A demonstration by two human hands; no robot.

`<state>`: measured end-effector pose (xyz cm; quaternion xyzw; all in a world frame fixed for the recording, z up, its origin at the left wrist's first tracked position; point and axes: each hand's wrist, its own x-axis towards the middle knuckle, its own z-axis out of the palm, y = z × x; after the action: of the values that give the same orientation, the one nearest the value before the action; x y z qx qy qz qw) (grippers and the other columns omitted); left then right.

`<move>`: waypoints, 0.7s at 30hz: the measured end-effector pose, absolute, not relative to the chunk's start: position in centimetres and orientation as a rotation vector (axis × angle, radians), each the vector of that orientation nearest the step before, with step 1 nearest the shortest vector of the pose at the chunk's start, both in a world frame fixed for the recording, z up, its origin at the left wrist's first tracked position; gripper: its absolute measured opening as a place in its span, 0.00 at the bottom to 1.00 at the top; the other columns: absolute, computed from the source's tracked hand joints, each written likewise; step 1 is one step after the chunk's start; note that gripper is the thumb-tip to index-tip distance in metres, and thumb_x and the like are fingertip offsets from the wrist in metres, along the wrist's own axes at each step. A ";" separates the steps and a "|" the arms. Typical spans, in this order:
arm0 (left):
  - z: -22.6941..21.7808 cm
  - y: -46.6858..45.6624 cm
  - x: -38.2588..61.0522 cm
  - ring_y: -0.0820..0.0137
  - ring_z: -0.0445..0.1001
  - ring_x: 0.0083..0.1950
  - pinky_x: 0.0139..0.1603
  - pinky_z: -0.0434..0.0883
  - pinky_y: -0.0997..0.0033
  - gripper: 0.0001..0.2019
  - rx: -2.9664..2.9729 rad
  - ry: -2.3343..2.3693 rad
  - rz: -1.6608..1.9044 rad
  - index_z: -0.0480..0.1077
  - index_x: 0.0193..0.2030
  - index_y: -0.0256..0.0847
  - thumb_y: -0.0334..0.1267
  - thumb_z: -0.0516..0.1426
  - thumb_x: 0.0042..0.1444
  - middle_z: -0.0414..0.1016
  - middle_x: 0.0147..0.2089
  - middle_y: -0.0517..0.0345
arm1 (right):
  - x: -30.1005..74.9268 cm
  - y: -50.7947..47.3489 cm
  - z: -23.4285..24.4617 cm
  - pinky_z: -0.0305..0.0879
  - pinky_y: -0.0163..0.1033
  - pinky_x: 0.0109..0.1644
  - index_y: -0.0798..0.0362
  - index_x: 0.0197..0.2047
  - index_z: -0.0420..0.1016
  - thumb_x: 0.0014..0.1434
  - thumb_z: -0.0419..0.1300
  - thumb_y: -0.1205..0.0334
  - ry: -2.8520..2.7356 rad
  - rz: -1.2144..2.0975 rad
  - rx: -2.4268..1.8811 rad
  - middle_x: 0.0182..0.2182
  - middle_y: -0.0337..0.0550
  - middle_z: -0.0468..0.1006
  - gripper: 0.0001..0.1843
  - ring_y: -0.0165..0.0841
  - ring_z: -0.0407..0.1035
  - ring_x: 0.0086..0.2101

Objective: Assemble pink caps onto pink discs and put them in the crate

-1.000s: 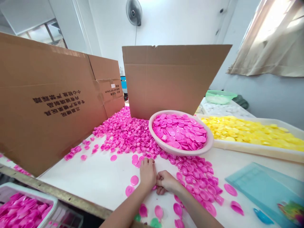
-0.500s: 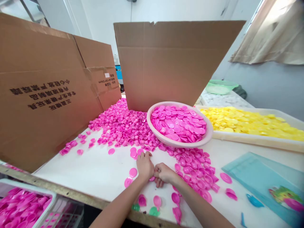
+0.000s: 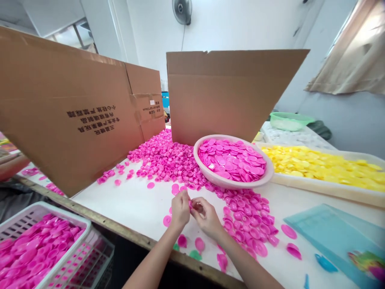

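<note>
Two bare hands at work over the white tabletop (image 3: 129,200), near its front edge. Left hand (image 3: 180,209): grip pressed together, fingertips bunched against a small pink plastic cap (image 3: 190,204). Right hand (image 3: 206,218): thumb and forefinger pinching the same cap from the opposite side, the cap between the two hands and mostly hidden by the fingers. Likely handling, as judged from appearance: light, thin and fairly stiff, with a smooth, probably slippery face; safest hold at the rim, between thumb and forefinger. Around the hands: loose pink caps (image 3: 245,220) in a scattered band to the right, and a heap of pink caps (image 3: 162,158) farther along the tabletop. Beside the heap, a round white basin (image 3: 231,185) full of pink pieces. Farther right, yellow pieces (image 3: 313,166) in a shallow white tray (image 3: 319,188). At lower left, just off the tabletop's edge, a white plastic crate (image 3: 66,212) of pink pieces. Behind the heap, upright cardboard panels (image 3: 69,104).
</note>
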<state>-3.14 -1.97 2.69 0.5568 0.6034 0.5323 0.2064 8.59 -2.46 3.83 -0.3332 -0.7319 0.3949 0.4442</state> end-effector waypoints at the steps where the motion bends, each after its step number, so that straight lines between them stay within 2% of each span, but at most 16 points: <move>1: 3.0 -2.3 -3.0 0.74 0.63 0.24 0.28 0.59 0.75 0.25 1.564 1.713 1.514 0.60 0.20 0.40 0.50 0.34 0.57 0.63 0.20 0.59 | 8.5 -2.9 4.1 0.66 0.34 0.39 0.54 0.38 0.62 0.53 0.53 0.63 -1.802 1.022 -0.790 0.35 0.44 0.69 0.08 0.31 0.67 0.36; 4: 3.4 -2.6 -2.6 0.74 0.62 0.23 0.26 0.58 0.75 0.24 1.570 1.756 1.594 0.58 0.18 0.40 0.49 0.35 0.57 0.62 0.19 0.59 | 8.4 -3.6 4.5 0.65 0.36 0.42 0.54 0.44 0.62 0.53 0.52 0.65 -1.794 1.030 -0.758 0.36 0.45 0.69 0.13 0.31 0.67 0.37; 7: 3.2 -2.4 -2.2 0.74 0.61 0.21 0.23 0.56 0.75 0.24 1.477 1.708 1.642 0.57 0.17 0.40 0.50 0.37 0.57 0.61 0.16 0.60 | 8.6 -3.5 4.1 0.65 0.38 0.43 0.56 0.41 0.65 0.53 0.52 0.67 -1.794 0.930 -0.778 0.35 0.45 0.70 0.11 0.32 0.66 0.37; 12: 2.8 -1.6 -1.4 0.76 0.59 0.18 0.21 0.54 0.76 0.26 1.349 1.621 1.677 0.55 0.13 0.39 0.51 0.39 0.56 0.58 0.13 0.62 | 8.5 -3.1 3.2 0.65 0.37 0.39 0.56 0.38 0.66 0.53 0.51 0.68 -1.764 0.774 -0.800 0.32 0.44 0.69 0.09 0.31 0.66 0.34; 15: 2.6 -1.9 -1.7 0.76 0.59 0.18 0.21 0.55 0.77 0.25 1.358 1.651 1.632 0.55 0.13 0.39 0.50 0.40 0.55 0.58 0.13 0.62 | 8.3 -3.3 3.4 0.65 0.36 0.38 0.57 0.40 0.67 0.53 0.52 0.67 -1.848 0.829 -0.804 0.32 0.44 0.71 0.11 0.31 0.66 0.33; 18: 2.6 -3.4 -5.3 0.74 0.63 0.21 0.24 0.59 0.76 0.22 1.518 1.792 1.526 0.61 0.17 0.38 0.48 0.42 0.54 0.64 0.16 0.61 | 8.9 -3.0 4.0 0.63 0.38 0.42 0.55 0.44 0.68 0.52 0.54 0.62 -2.070 0.856 -0.851 0.36 0.45 0.72 0.15 0.33 0.66 0.37; 21: 3.2 -6.0 -13.6 0.71 0.68 0.28 0.31 0.63 0.74 0.17 1.491 2.230 1.405 0.67 0.27 0.39 0.46 0.44 0.52 0.71 0.25 0.59 | 11.1 -1.4 4.5 0.58 0.41 0.47 0.54 0.44 0.69 0.51 0.55 0.58 -2.169 0.630 -1.169 0.39 0.47 0.71 0.17 0.37 0.63 0.43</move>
<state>-13.55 -5.98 3.22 0.4915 0.7354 0.4631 0.0566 11.09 -1.40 4.45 -0.4391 -0.8149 0.2368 0.2950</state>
